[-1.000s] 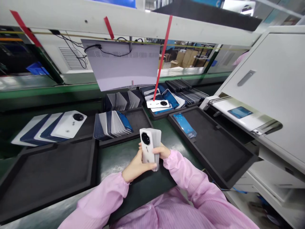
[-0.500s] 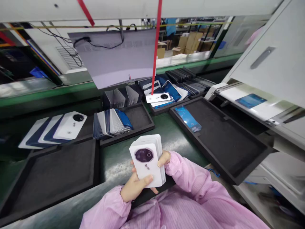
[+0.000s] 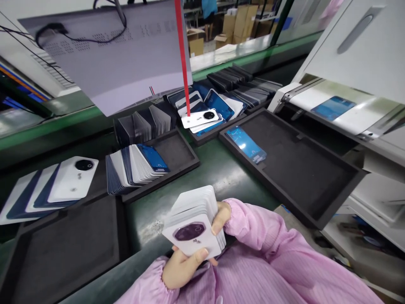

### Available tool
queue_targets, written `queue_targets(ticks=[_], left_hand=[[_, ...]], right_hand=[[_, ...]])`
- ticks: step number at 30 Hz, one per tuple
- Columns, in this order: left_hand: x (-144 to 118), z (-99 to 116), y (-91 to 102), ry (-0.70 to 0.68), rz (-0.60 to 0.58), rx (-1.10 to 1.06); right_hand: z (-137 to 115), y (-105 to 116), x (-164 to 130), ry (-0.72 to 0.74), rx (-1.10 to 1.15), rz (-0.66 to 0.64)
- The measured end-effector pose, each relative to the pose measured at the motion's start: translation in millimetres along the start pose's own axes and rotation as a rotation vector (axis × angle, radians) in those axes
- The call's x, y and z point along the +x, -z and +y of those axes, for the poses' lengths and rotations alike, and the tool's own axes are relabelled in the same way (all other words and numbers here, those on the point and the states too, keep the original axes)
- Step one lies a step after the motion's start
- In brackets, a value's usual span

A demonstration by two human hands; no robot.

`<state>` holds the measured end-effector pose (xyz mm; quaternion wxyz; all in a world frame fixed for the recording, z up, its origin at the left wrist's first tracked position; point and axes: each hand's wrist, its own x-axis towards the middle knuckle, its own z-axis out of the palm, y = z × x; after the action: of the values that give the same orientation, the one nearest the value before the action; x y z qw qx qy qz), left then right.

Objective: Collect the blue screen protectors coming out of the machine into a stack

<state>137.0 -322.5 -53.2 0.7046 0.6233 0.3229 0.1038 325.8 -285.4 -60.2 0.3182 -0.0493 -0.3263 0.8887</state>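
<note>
- Low over the green bench top (image 3: 221,177), the stack of white phone back covers with a dark camera ring (image 3: 194,223) sits tilted between both hands.
- Left hand (image 3: 182,268) cups the stack from beneath, thumb pressed on its near edge.
- Right hand (image 3: 221,215) clasps the far side, fingers (image 3: 217,226) curled on the stacked edges.
- Just right lies a black foam tray (image 3: 294,169) holding a blue-filmed cover (image 3: 247,143).

stack of covers (image 3: 196,219) in both hands | tray (image 3: 316,185) right | tray (image 3: 63,249) left
</note>
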Motion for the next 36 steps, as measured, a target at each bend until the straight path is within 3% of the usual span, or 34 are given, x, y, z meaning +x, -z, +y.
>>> queue_targets(ticks=[4,9,13,22,28,33,36], left_hand=[[-1.3,2.2,-2.2,-0.008,0.018,-0.135],[0.4,11.9,-1.8,-0.028,-0.027,-0.205],[1.1,14.9,-1.7,-0.033,-0.058,-0.240],[-0.4,1.2,-6.3,-0.027,-0.051,-0.407],[-1.0,3.6,-4.2,-0.016,-0.076,-0.384],[0.1,-0.9,-5.5,0.041,-0.087,-0.568],[2.8,-5.6,-6.5,0.003,-0.103,-0.681]], right_hand=[[0.4,0.6,-1.4,0.037,0.024,0.133],[-10.9,-4.8,2.2,0.147,0.023,0.190],[-19.5,-8.6,3.3,0.134,-0.003,0.278],[-23.4,-9.9,3.6,0.125,0.014,0.285],[-23.2,-14.7,3.6,0.149,0.043,0.333],[-20.3,-14.5,7.4,0.193,0.085,0.372],[-20.8,-14.7,8.9,0.201,0.067,0.402]])
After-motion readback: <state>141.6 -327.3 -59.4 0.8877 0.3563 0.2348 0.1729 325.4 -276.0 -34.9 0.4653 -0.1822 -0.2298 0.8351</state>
